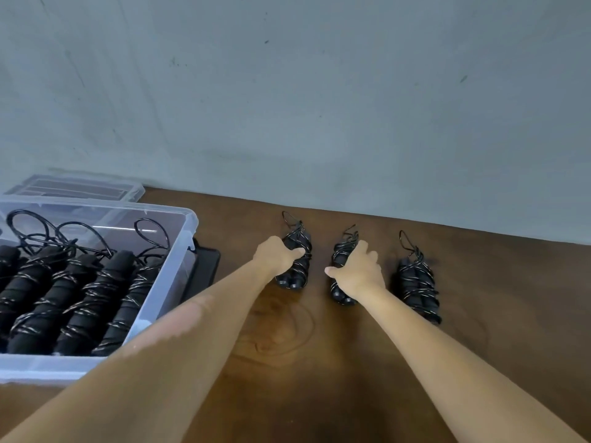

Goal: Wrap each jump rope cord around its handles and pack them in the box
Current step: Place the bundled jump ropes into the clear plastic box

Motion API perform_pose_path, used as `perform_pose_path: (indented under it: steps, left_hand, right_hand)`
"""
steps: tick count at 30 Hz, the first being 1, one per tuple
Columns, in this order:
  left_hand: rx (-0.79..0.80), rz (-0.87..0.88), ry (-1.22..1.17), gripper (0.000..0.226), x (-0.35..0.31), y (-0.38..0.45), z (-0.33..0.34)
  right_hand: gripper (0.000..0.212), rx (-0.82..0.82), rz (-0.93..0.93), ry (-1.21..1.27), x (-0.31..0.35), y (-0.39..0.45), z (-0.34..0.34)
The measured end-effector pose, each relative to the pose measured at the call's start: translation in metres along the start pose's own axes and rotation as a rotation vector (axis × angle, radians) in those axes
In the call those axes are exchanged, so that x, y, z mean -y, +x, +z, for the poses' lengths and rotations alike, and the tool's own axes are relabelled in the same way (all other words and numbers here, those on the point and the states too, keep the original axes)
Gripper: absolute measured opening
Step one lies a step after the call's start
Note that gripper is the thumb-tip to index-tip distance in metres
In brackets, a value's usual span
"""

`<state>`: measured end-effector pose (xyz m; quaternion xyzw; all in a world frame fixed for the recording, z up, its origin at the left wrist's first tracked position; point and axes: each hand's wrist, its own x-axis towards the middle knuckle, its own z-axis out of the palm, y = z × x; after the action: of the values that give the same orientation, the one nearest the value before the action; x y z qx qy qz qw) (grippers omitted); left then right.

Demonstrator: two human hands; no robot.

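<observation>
you are looking down at a dark brown wooden table (319,362) that runs up against a pale grey wall (319,91). at the left edge of the table sits the clear plastic box (179,270), open on top, with a row of wrapped jump ropes in the box (76,295) lying side by side, their black foam handles bound with speckled cord and loose loops of cord rising at the far end. behind the box lies a clear lid (76,188), flat against the wall, and a dark flat tray (204,266) shows just beside the box's right wall.

out on the bare table, near the wall, three more bundles lie in a row, each apart from the next. your left hand (276,255) is closed over the left bundle (297,266), fingers curled across its top and thumb pressed to its right side; the bundle rests on the table. your right hand (361,270) lies over the middle bundle (343,273), fingers spread across it and thumb sticking out to the left, not clamped down; whether it really has hold of the bundle you cannot tell from here. the right bundle (417,282) lies untouched, just beside your right wrist, its cord loop pointing toward the wall.
</observation>
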<state>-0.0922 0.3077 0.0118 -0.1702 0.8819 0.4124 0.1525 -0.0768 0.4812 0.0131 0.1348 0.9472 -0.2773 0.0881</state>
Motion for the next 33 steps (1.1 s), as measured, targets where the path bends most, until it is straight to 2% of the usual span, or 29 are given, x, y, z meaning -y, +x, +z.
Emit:
perform_pose_path:
  steps: [2,5,10,15,21,25,29,31,33]
  left_hand:
    - [0.078,-0.043,-0.102,0.054,-0.002,-0.002,0.003]
    - [0.168,-0.11,-0.13,0.066,-0.005,-0.01,0.007]
    - [0.21,-0.11,-0.138,0.059,-0.016,-0.027,0.007]
    - [0.202,0.006,-0.186,0.058,-0.036,-0.057,-0.024]
    - [0.237,0.164,-0.225,0.055,-0.052,-0.099,-0.084]
    - [0.237,0.284,-0.227,0.038,-0.052,-0.13,-0.129]
    - [0.231,0.348,-0.253,0.024,-0.037,-0.155,-0.177]
    - [0.233,0.373,-0.252,0.025,-0.022,-0.164,-0.205]
    - [0.258,0.391,-0.235,0.038,-0.004,-0.171,-0.232]
  right_hand:
    - [0.09,-0.01,-0.012,0.037,-0.005,0.002,-0.002]
    - [0.096,0.001,-0.026,0.157,-0.015,0.003,-0.009]
    - [0.1,0.015,-0.053,0.387,-0.022,-0.006,-0.021]
    - [0.096,0.113,-0.048,0.725,-0.013,-0.019,-0.047]
    - [0.073,0.253,-0.164,1.034,0.018,-0.053,-0.087]
    - [0.058,0.362,-0.23,1.137,0.046,-0.082,-0.102]
    - [0.068,0.471,-0.301,1.178,0.079,-0.112,-0.104]
    - [0.068,0.516,-0.327,1.167,0.099,-0.13,-0.1]
    - [0.067,0.556,-0.343,1.158,0.117,-0.147,-0.092]
